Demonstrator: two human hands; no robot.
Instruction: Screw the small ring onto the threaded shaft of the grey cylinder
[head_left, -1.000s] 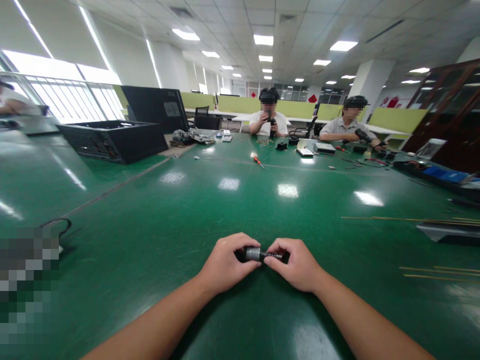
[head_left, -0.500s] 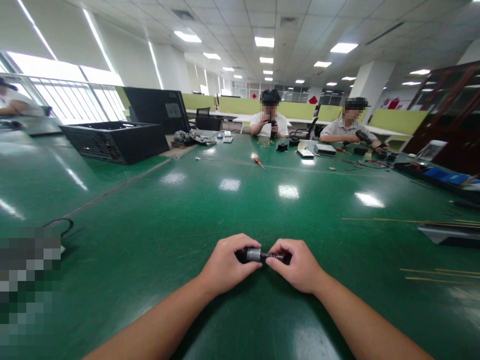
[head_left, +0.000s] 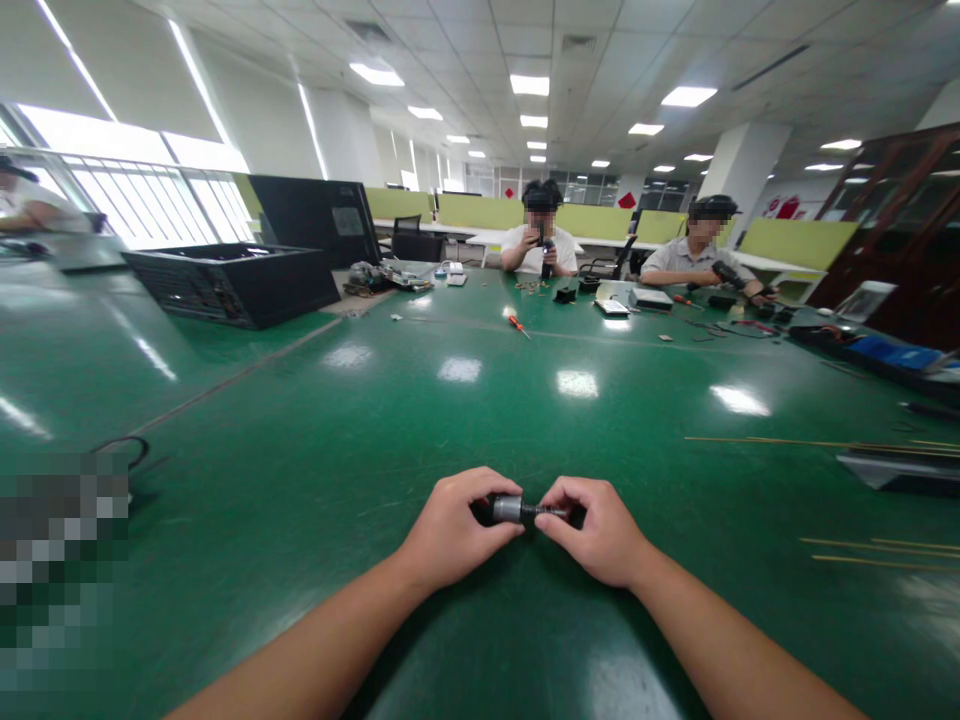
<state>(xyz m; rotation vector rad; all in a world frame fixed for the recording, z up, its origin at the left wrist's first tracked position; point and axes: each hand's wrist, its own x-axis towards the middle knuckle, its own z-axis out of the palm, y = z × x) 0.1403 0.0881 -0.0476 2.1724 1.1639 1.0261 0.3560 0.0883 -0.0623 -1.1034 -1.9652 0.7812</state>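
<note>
Table [head_left: 375, 430]: green, smooth and glossy, finely scratched, with ceiling lights mirrored in it.
Cylinder [head_left: 508, 509]: short, round, dull silver-grey and metal-looking, dark at its left end; it lay sideways, low over the middle of the near part of the table.
Shaft [head_left: 530, 510]: thin, dark and ridged, it stuck out from the cylinder's right end; its far end was partly hidden by fingers.
Left hand [head_left: 450, 525]: thumb and fingers curved, parted only by the cylinder's width, gripping it.
Right hand [head_left: 604, 530]: thumb and forefinger nearly closed, pinching the shaft.
Screwdriver [head_left: 516, 323]: orange handle, slim shank, towards the far edge.
Computer case [head_left: 255, 290]: black, boxy, open-topped, near the far left corner.
Rods [head_left: 795, 441]: thin, straight, yellowish, towards the right edge.
</note>
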